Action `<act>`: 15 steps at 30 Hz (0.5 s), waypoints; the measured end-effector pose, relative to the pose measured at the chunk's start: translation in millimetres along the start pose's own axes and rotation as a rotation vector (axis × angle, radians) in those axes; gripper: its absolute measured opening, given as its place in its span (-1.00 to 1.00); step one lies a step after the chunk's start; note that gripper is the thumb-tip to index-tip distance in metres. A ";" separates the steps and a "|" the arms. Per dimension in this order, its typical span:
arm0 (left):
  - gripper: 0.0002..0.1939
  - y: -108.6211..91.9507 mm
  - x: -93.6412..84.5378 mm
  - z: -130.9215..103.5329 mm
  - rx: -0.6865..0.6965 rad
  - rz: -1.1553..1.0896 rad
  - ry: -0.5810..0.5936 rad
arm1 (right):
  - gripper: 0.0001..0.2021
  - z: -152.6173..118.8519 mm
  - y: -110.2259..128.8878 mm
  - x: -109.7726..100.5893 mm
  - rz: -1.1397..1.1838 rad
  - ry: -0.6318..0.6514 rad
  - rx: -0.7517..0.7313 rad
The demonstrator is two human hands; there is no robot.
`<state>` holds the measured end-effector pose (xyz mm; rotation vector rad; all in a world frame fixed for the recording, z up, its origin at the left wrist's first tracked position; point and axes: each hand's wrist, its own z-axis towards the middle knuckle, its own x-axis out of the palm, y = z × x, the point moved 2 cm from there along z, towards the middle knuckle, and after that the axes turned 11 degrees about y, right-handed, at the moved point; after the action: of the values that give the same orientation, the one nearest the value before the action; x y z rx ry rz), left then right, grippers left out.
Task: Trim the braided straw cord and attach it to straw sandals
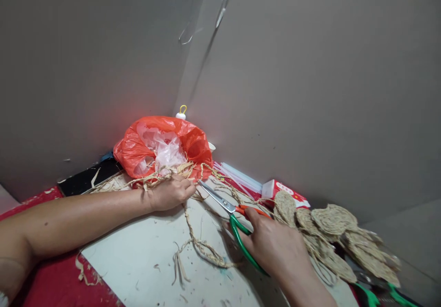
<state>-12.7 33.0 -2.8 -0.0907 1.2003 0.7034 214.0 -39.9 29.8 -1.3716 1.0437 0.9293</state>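
Nearest, at lower right: right hand point(279, 240), grip narrow around the green and orange handles of scissors point(225, 203). From here, possible to cut a wrong strand, because of so much tangle close to the blade points; possible also to nick the left hand point(174, 192), because of very small room between steel and fingers.

Just ahead, on the white board point(138, 261) upon the red-covered desk point(51, 279): braided straw cord point(195, 241), pale tan, dry by its look, unevenly plaited, with loop toward the right and frayed end point(179, 266) toward the front.

Farther, at upper part of this cord: left hand's grip, also narrow, with fingers bent over the straw and seeming to hold it; not possible to see the exact strand pinched. Directly behind: red plastic bag point(131, 148), with straw pieces at its mouth.
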 end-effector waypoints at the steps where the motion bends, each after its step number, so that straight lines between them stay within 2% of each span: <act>1: -0.79 -0.5 0.2 -0.1 0.002 0.007 -0.012 | -0.67 0.2 0.5 -0.3 0.012 0.006 0.004; 4: -0.79 -2.0 -0.1 -0.6 0.011 0.029 -0.052 | -0.69 0.0 3.7 -0.7 0.051 0.039 0.015; 9: -0.77 -3.0 0.0 -1.3 0.017 0.032 -0.045 | -0.73 0.6 8.6 2.6 0.089 0.063 0.014; 15: -0.79 -0.8 5.6 -1.7 0.000 -0.052 -0.020 | -0.61 8.2 -2.1 6.7 0.302 -0.066 0.136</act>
<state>-12.6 34.1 -8.6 -0.1138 1.1750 0.6575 218.4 -32.3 23.4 -1.0824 1.2616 1.0943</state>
